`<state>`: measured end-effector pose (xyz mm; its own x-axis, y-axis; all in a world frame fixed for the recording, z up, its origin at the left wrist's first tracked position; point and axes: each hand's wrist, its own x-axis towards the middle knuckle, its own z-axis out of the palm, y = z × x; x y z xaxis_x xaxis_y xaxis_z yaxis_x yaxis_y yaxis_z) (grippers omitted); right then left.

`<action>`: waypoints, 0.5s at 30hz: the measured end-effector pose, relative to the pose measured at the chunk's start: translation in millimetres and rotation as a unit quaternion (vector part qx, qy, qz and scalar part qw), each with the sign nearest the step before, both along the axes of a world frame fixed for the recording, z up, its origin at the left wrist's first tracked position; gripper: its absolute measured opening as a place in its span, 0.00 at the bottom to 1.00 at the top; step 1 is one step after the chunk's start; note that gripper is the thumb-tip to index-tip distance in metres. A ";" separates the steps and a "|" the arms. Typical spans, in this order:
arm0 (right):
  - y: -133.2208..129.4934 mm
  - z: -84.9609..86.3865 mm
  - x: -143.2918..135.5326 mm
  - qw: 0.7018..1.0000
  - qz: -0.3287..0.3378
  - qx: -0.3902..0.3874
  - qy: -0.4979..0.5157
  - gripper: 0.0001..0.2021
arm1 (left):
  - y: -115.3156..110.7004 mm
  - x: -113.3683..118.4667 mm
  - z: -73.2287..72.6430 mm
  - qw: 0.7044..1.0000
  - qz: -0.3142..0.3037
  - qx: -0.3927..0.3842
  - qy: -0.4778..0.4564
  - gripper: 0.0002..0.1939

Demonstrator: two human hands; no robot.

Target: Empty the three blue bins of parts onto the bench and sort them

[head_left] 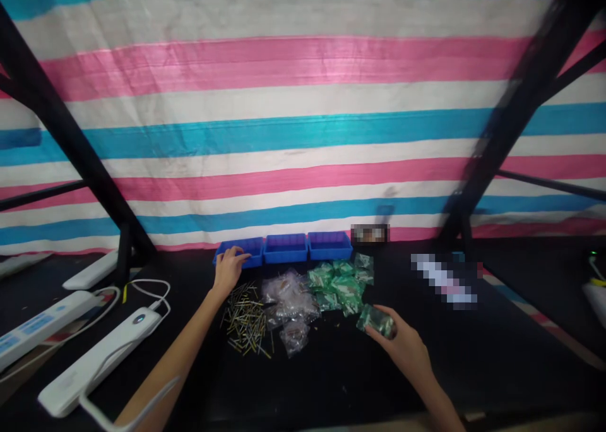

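Observation:
My left hand (229,269) reaches over the front edge of the left blue bin (254,250), its fingers bent at the rim; whether they grip anything is too small to tell. My right hand (402,340) is closed on a green plastic packet (373,320), right of the piles. Two more blue bins, a middle one (286,249) and a right one (330,247), stand in the same row. In front lie a heap of thin metal pins (247,321), clear plastic bags (290,299) and a pile of green packets (343,283).
White power strips (101,359) with looping cables lie at the left. Black frame posts (71,138) rise on both sides before a striped sheet (303,129). Blurred-out items sit behind the green packets and at the right on the black table (303,394).

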<state>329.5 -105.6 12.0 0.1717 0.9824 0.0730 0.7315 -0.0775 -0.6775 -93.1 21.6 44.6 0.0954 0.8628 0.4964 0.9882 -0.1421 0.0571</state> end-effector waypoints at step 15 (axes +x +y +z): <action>45.6 65.9 -102.6 0.899 0.093 0.052 0.424 0.19 | -63.7 159.8 28.9 0.783 -0.296 -0.143 -0.529 0.14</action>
<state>226.9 -60.0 77.9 0.0430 0.9954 0.0858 -0.0584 0.0882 -0.9944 66.6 -42.1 73.5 0.1870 0.9132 0.3622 0.1328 -0.3888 0.9117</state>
